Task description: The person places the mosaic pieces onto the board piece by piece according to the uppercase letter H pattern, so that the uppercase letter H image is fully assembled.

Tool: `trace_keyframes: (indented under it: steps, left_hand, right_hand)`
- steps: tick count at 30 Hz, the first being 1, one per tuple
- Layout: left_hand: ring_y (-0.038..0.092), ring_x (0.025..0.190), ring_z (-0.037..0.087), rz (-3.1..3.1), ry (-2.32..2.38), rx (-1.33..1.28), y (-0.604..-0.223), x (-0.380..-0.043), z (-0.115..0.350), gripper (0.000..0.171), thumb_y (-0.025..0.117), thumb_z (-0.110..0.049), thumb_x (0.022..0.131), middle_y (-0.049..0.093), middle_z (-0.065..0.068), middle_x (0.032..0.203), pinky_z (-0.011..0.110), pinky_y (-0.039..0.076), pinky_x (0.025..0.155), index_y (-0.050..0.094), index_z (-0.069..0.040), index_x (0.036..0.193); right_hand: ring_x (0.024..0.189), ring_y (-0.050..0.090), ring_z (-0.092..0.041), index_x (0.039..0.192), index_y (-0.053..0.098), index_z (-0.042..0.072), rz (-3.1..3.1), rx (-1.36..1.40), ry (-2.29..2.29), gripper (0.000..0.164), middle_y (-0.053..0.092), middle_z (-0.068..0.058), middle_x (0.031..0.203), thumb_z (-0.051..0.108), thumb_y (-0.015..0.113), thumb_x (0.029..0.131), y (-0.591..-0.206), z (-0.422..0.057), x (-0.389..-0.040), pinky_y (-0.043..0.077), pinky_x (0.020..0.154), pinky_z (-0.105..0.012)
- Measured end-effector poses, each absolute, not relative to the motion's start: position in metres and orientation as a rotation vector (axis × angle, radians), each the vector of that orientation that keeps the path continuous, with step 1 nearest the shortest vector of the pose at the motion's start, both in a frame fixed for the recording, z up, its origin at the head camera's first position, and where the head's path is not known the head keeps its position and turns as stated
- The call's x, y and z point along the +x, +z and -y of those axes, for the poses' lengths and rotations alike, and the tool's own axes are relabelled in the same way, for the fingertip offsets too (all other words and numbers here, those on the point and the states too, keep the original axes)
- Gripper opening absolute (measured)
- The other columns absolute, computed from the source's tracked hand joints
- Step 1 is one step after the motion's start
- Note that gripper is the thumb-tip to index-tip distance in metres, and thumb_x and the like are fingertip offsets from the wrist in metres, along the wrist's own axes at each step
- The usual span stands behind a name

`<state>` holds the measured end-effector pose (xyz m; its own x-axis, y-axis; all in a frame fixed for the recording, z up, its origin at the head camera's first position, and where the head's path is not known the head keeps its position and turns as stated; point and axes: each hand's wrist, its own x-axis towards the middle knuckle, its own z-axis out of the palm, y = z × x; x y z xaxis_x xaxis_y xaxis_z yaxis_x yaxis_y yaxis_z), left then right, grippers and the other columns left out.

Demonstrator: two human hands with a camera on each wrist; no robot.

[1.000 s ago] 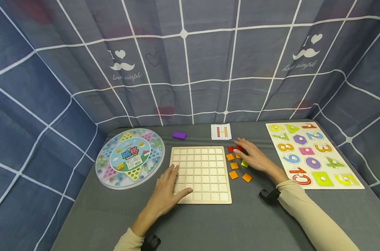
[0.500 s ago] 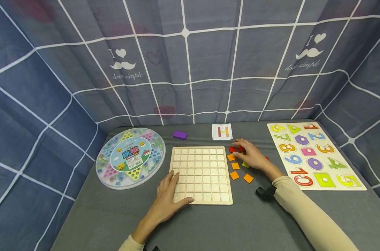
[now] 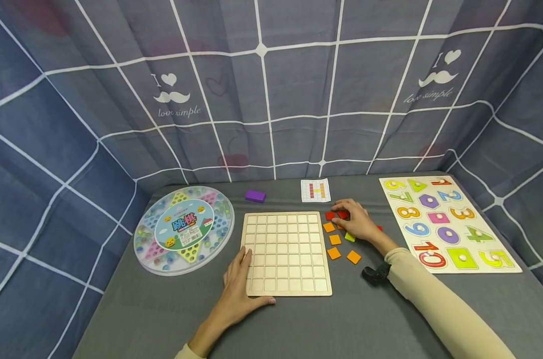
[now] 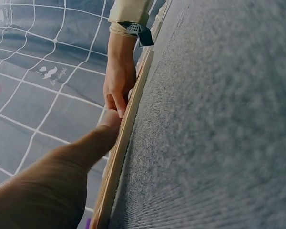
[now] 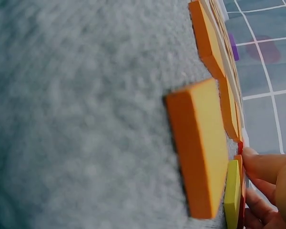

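Nearby: marble game (image 3: pixel 184 229) left of grid board (image 3: pixel 286 253), number puzzle (image 3: pixel 446 222) right.

We see a pale wooden grid board (image 3: pixel 287 253) lying flat on the grey cloth, its square cells all bare. Just right of it lie small flat square tiles: four orange tiles (image 3: pixel 334 239) scattered apart near the board's right edge, one yellow-green tile (image 3: pixel 349 237) beside them, and red tiles (image 3: pixel 330 215) at the far end, partly covered from view.
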<state>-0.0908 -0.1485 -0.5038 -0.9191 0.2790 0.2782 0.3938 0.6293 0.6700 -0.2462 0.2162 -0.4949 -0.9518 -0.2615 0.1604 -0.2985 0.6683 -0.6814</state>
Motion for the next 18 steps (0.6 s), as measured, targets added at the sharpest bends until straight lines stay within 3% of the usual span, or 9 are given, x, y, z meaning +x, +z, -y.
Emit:
trace_keyframes:
  steps: [18]
  left_hand:
    - [0.019,0.146,0.041,2.738,-1.181,-0.478,-0.5011,-0.0914,0.1464,0.127,0.096,-0.034,0.052,0.017,0.026,0.160,0.063,0.017,0.107,0.027,0.000,0.153]
  right_hand:
    - [0.128,0.038,-0.045,0.116,0.065,0.005,2.805,0.422,1.168,0.028,0.048,-0.019,0.139,0.015,0.071,0.090,-0.4980,-0.2116,-0.2430,0.019,0.101,-0.062]
